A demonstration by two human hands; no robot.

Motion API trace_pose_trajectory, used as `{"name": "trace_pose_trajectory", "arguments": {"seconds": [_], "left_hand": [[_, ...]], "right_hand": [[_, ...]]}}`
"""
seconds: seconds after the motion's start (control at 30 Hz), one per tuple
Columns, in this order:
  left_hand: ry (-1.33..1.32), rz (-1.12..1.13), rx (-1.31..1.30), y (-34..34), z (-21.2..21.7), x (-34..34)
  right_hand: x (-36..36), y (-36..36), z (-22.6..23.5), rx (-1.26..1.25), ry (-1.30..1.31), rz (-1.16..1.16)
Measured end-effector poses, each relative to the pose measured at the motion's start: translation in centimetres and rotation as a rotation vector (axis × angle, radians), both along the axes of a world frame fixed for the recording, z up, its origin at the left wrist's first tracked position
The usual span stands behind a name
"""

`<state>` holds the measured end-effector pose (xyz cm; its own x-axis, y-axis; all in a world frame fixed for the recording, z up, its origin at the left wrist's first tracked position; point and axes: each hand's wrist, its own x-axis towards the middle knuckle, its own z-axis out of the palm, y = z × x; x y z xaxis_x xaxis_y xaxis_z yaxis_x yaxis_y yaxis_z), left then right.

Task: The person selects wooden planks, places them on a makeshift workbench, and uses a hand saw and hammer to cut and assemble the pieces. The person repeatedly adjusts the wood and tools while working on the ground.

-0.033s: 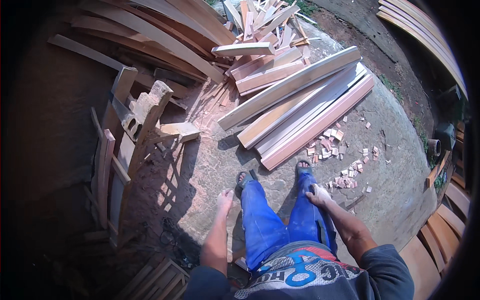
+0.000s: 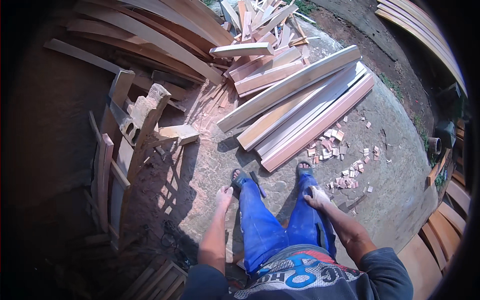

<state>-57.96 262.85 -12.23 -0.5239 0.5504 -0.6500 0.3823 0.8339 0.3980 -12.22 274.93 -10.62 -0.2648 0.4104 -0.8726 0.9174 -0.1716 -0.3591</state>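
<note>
My left hand (image 2: 224, 196), dusty and pale at the fingers, hangs beside my left shin with its fingers curled in. Nothing shows in it. Over my right knee, my right hand (image 2: 317, 197) is also loosely closed, with no object visible in it. A slim dark tool with a blue-purple end (image 2: 258, 184) lies on the ground beside my left sandal (image 2: 239, 177); its kind is unclear. Ahead of my feet rest several long planed timber boards (image 2: 295, 87), side by side and slightly fanned. Small wood offcuts (image 2: 332, 146) are scattered right of them.
Curved planks (image 2: 150, 40) are stacked at the far left. A rough wooden trestle (image 2: 145, 135) stands on the left amid sawdust. Behind the boards is a heap of scrap sticks (image 2: 265, 20). More planks (image 2: 435, 235) lie at the right edge, near a round pipe (image 2: 434, 146).
My left foot and lower leg have shifted slightly left, showing more of the dark tool. My right hand has turned and moved a little at the knee. The boards have not moved.
</note>
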Motion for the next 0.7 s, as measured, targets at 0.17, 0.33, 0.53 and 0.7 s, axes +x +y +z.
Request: {"name": "trace_pose_trajectory", "arguments": {"seconds": [0.17, 0.33, 0.53, 0.7], "left_hand": [[0.011, -0.329, -0.020, 18.1, -9.9, -5.2], [0.189, -0.602, -0.023, 31.6, -21.8, -10.0], [0.224, -0.793, 0.032, 43.9, -31.7, -12.8], [0.116, -0.805, -0.190, 44.3, -36.6, -11.2]], "right_hand": [[-5.0, -0.8, -3.3, 0.071, -0.108, 0.013], [-10.9, -4.1, -5.4, 0.062, -0.211, -0.220], [-14.0, -8.8, -6.9, -0.004, -0.378, -0.291], [-14.3, -8.0, -7.7, 0.001, -0.395, -0.283]]}}
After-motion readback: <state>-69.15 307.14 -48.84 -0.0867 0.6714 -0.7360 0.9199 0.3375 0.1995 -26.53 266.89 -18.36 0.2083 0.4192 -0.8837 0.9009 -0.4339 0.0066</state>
